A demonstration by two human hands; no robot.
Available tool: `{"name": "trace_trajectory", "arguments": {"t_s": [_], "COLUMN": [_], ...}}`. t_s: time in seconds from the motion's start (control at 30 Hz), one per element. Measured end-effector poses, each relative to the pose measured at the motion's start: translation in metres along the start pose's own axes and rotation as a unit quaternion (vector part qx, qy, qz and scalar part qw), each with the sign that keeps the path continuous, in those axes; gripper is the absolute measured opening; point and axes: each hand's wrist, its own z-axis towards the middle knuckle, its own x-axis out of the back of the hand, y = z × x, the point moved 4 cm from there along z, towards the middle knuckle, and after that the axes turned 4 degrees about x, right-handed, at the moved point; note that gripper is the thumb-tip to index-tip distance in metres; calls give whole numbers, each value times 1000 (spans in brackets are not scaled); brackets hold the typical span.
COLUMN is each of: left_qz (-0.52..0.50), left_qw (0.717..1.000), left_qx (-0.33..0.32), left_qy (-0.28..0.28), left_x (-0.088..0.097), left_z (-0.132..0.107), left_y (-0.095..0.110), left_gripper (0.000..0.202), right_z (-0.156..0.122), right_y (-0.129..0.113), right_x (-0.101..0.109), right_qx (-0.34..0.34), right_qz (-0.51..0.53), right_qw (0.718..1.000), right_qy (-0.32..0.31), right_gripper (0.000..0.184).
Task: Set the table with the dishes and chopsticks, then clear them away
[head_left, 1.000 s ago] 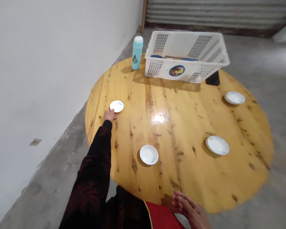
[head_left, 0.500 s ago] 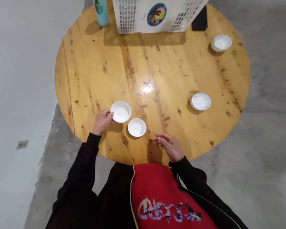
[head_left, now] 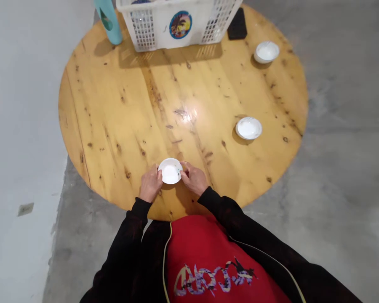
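A small white dish [head_left: 170, 171] sits near the front edge of the round wooden table [head_left: 113, 109]. My left hand [head_left: 150, 185] grips its left rim with curled fingers. My right hand [head_left: 194, 179] pinches its right rim. Only one dish outline shows between my hands. Two more white dishes lie apart from my hands, one at the right middle [head_left: 248, 128] and one at the far right [head_left: 266, 51].
A white plastic basket [head_left: 177, 21] with a round sticker stands at the table's far edge. Left of it is a teal bottle [head_left: 109, 21], and right of it lies a flat black object [head_left: 237, 25]. Grey concrete floor surrounds the table, with a white wall at the left.
My left hand brought the dish from the far left of the table over onto the dish near the front edge. My right hand came forward and took hold of its right rim.
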Motion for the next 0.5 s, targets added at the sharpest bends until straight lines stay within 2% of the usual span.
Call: {"name": "trace_trajectory", "arguments": {"t_s": [0.17, 0.27, 0.37, 0.5], "left_qz": [43, 62, 64, -18], "left_qw": [999, 998, 998, 999], "left_qx": [-4, 9, 5, -43], "left_qy": [-3, 4, 20, 16], "left_x": [2, 1, -2, -7], "left_z": [8, 17, 24, 31], "left_y": [-4, -8, -9, -9], "left_gripper": [25, 28, 31, 23], "right_z": [3, 8, 16, 24], "right_y": [-5, -3, 2, 4], "right_x": [-3, -3, -5, -11], "right_qx": [-17, -28, -42, -50], "right_qz": [-5, 12, 43, 142], "right_qw": [1000, 1000, 998, 988], "right_qy": [-15, 1, 19, 28], "right_gripper": [47, 44, 33, 12]}}
